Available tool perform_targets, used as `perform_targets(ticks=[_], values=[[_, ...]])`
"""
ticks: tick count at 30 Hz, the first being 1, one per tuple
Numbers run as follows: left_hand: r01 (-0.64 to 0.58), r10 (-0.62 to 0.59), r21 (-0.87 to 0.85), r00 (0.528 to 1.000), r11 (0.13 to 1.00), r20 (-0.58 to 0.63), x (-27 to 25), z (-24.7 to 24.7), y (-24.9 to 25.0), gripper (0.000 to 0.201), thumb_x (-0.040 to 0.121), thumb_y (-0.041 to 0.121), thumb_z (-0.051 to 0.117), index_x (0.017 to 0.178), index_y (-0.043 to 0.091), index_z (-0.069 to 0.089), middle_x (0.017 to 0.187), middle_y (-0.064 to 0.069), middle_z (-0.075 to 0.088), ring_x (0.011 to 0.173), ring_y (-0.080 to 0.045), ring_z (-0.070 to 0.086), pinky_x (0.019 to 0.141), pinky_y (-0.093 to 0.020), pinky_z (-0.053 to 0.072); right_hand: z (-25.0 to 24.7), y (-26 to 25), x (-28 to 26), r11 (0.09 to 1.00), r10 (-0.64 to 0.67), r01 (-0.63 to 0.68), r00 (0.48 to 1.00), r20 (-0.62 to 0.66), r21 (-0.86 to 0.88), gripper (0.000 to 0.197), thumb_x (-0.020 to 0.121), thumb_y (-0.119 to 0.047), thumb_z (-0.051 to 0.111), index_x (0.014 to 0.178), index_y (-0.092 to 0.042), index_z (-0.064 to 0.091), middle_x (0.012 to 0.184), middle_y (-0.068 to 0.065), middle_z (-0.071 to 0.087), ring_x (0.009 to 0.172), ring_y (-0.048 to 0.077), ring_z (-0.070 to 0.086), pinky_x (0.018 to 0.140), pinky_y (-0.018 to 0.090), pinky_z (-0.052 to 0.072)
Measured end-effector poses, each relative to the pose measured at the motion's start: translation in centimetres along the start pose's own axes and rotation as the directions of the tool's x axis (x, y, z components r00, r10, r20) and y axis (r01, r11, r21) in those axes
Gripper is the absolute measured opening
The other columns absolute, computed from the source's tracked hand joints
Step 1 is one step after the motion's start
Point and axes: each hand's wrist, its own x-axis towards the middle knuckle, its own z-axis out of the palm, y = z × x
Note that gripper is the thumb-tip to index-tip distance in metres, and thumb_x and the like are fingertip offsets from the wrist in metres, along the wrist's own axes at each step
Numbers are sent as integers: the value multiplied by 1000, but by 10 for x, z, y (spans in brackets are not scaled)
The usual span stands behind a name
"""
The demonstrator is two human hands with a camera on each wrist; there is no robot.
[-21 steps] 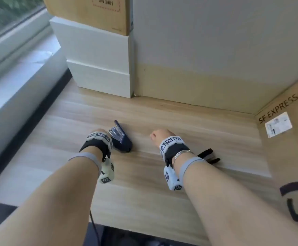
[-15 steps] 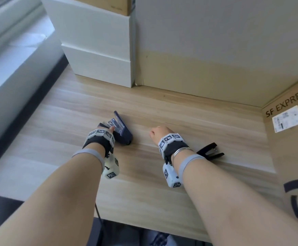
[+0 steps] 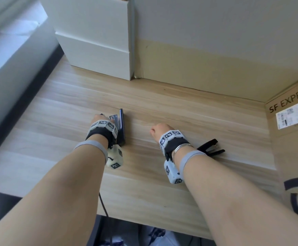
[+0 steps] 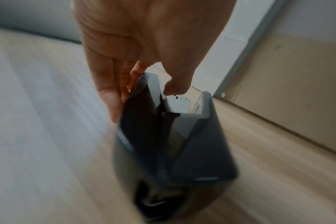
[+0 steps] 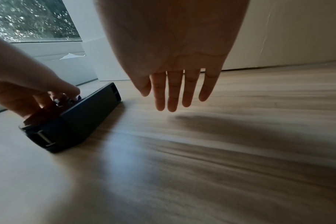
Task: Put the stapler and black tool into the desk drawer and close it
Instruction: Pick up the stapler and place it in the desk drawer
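Two things need stowing, and your left hand (image 3: 102, 121) pinches the first: the stapler (image 5: 75, 121), lying on its side on the desk (image 3: 198, 121) at about 10 o'clock. Firm up thumb and fingers across its body before lifting. Your right hand (image 5: 175, 84) hovers spread, holding nothing. Behind that wrist, at 3 o'clock, lies the black tool (image 3: 210, 148). No drawer shows; white boxes (image 3: 95, 41) stand at 12, a cardboard box (image 3: 293, 148) at 3.
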Motion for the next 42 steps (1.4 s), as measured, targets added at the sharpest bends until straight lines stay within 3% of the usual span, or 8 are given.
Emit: perform_targets(ticks=[3, 6, 14, 20, 26, 31, 36, 42], values=[[124, -156, -359, 986, 925, -61, 1, -5, 2, 42, 87, 21, 57, 122, 1, 48, 101, -16, 64, 100, -35, 61, 76, -37, 45, -3, 2, 0, 1000, -13, 13, 1000, -11, -3, 41, 98, -20, 30, 112, -5, 65, 115, 15, 67, 105, 32, 61, 90, 37, 48], [147, -222, -543, 972, 827, -74, 4, -6, 1, 51, 88, 26, 55, 128, 0, 35, 115, -23, 62, 108, -40, 60, 80, -44, 46, -3, 4, 0, 1000, -10, 10, 1000, -11, -8, 41, 98, -22, 31, 113, -6, 66, 116, 14, 68, 106, 32, 61, 90, 37, 48], [-13, -100, -531, 978, 847, -183, -9, -3, 4, 52, 87, 24, 58, 124, 3, 30, 92, -19, 56, 87, -37, 60, 69, -40, 42, -7, 2, -8, 999, -20, 19, 1000, -18, -41, 41, 99, -21, 30, 116, -9, 65, 118, 12, 67, 109, 31, 61, 91, 37, 47], [-109, 11, -433, 975, 895, -223, -23, 4, 12, 48, 80, 27, 67, 117, 1, 51, 117, -18, 61, 107, -33, 60, 75, -32, 42, 0, 8, -19, 998, -28, 28, 1000, 2, -56, 38, 98, -22, 34, 116, -11, 66, 117, 10, 68, 109, 31, 62, 88, 34, 47], [-108, 21, -363, 972, 926, -235, -39, 18, 3, 48, 80, 21, 68, 120, 0, 49, 123, -19, 54, 113, -35, 55, 89, -37, 46, 14, -2, -27, 993, -70, 71, 997, 20, -92, 39, 97, -24, 35, 112, -11, 68, 113, 11, 70, 105, 31, 63, 90, 36, 48], [-69, -16, -367, 974, 928, -225, -57, 16, -29, 19, 80, 17, 65, 85, 12, 47, 69, -4, 49, 81, -28, 53, 70, -29, 41, 24, -25, -42, 990, -99, 101, 995, 22, -99, 39, 97, -23, 34, 113, -11, 67, 112, 12, 70, 103, 31, 63, 88, 35, 48], [-45, -43, -354, 971, 934, -237, -80, 15, -81, 43, 76, 20, 68, 113, 6, 51, 94, -13, 58, 101, -34, 61, 74, -35, 46, 33, -57, -60, 988, -110, 112, 994, 20, -103, 37, 95, -22, 36, 114, -11, 66, 116, 10, 69, 107, 31, 62, 91, 37, 47], [12, -138, -423, 954, 906, -267, -111, 30, -165, 24, 76, 25, 67, 88, 15, 48, 84, -8, 51, 80, -29, 51, 69, -31, 41, 55, -122, -83, 983, -147, 146, 989, -2, -113, 40, 97, -21, 35, 131, -16, 55, 137, 7, 54, 132, 31, 41, 106, 41, 37]])
